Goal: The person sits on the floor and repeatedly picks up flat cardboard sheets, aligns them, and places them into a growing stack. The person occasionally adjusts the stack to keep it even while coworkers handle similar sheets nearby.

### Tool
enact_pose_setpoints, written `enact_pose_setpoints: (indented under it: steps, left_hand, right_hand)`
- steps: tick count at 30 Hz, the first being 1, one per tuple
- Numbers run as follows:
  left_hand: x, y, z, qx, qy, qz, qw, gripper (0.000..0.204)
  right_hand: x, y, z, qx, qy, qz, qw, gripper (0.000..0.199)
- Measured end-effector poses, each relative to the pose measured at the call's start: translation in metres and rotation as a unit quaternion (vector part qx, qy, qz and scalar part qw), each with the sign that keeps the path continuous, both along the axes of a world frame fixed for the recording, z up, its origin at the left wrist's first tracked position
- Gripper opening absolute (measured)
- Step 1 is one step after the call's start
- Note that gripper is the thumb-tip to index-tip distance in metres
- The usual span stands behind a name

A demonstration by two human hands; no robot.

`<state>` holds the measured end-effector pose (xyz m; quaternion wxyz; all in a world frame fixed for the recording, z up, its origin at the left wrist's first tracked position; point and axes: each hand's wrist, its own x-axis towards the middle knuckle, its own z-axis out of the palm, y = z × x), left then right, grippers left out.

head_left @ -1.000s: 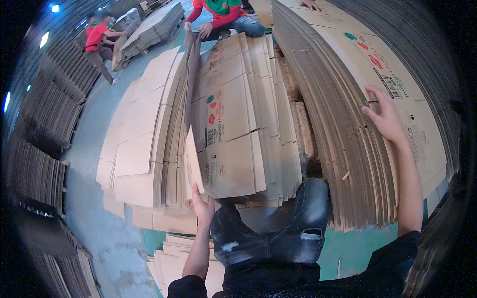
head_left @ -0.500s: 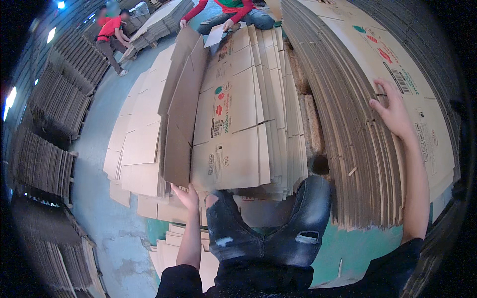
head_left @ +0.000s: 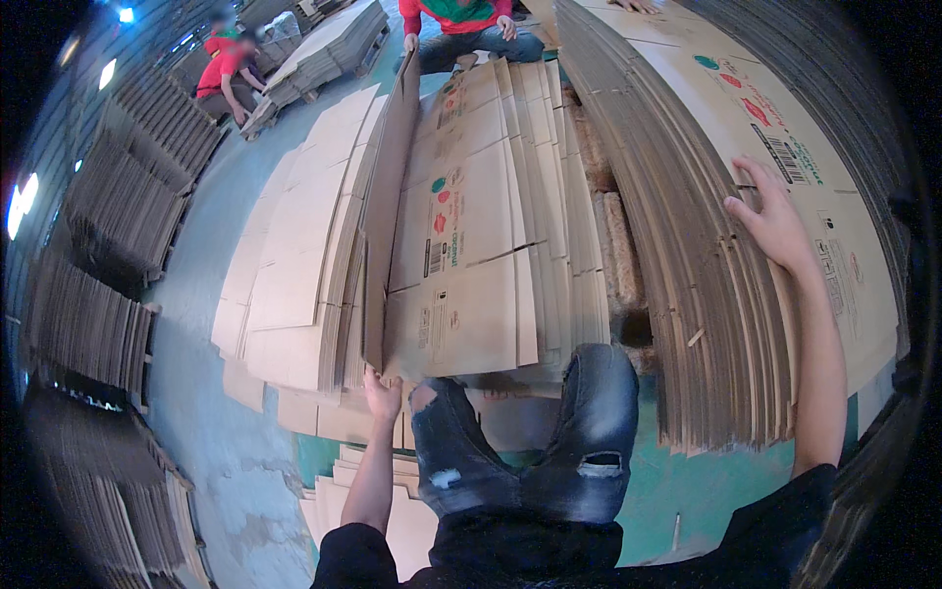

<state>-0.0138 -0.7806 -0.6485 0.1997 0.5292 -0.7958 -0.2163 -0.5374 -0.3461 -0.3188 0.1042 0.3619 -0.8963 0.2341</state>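
Observation:
A flattened cardboard box (head_left: 388,196) stands nearly on edge between two piles. My left hand (head_left: 383,396) grips its near lower corner, fingers closed on the edge. Under and right of it lies a pile of printed flattened boxes (head_left: 471,206) with fruit pictures and a barcode. Plain brown sheets (head_left: 294,265) are piled, fanned out, on the left. My right hand (head_left: 775,221) rests with fingers apart on the edge of a tall stack of flattened boxes (head_left: 819,187) at the right, holding nothing. Across from me a co-worker's hand (head_left: 411,44) is at the far end of the upright box.
My knees (head_left: 599,412) are at the near end of the middle pile. Loose cardboard pieces (head_left: 368,491) lie on the floor by my left arm. More stacks (head_left: 83,319) line the left side. Another person (head_left: 224,83) bends at a pallet stack (head_left: 329,49) farther back.
The upright box has swung from leaning left to nearly vertical, its edge moving rightward. The co-worker's other hand no longer holds a white sheet. My right hand has hardly moved.

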Motion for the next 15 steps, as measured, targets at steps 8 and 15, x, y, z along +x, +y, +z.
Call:
enact_pose_setpoints:
  steps: [8, 15]
  left_hand:
    - [-0.015, 0.021, 0.012, -0.018, -0.014, -0.041, 0.999, 0.068]
    - [-0.022, 0.028, 0.014, -0.076, -0.053, -0.089, 0.992, 0.066]
  right_hand:
    - [0.002, 0.006, 0.002, 0.010, -0.010, 0.019, 1.000, 0.057]
    - [0.006, 0.005, 0.006, 0.004, -0.018, 0.025, 1.000, 0.056]
